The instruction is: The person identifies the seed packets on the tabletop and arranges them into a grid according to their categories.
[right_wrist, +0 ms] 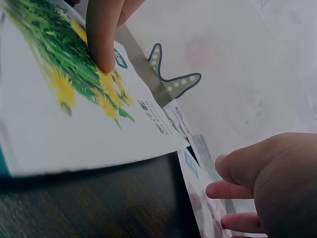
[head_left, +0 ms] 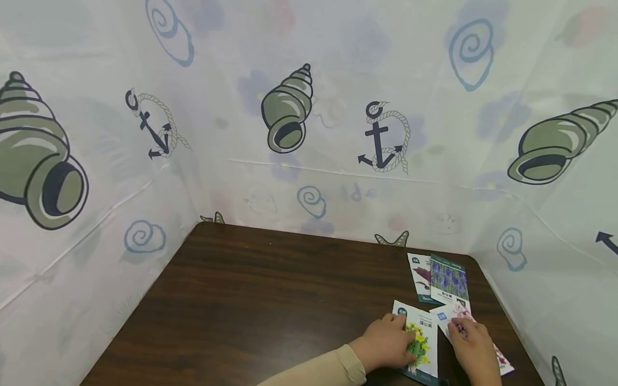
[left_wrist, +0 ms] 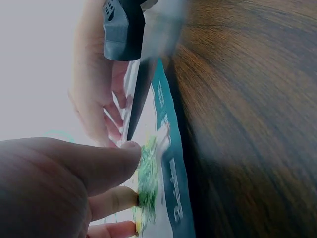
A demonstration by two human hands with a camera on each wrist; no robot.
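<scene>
A seed packet with yellow flowers and green leaves [head_left: 422, 328] lies near the front right of the table. My left hand [head_left: 386, 343] rests on it, and the thumb [left_wrist: 114, 166] and fingertips touch its printed face. To the right lies a second seed packet, with pink flowers [head_left: 504, 363]. My right hand [head_left: 475, 348] lies over it with bent fingers, its fingertips [right_wrist: 225, 191] at the printed face. In the right wrist view the yellow-flower packet [right_wrist: 59, 134] fills the left side, with a left finger on it.
Beyond the hands, a purple-flower packet [head_left: 449, 279] overlaps a packet with a dark red picture [head_left: 420, 273] by the table's far right corner. The dark wooden table [head_left: 270, 300] is bordered by white cloth walls [head_left: 338, 203] printed with shells and anchors.
</scene>
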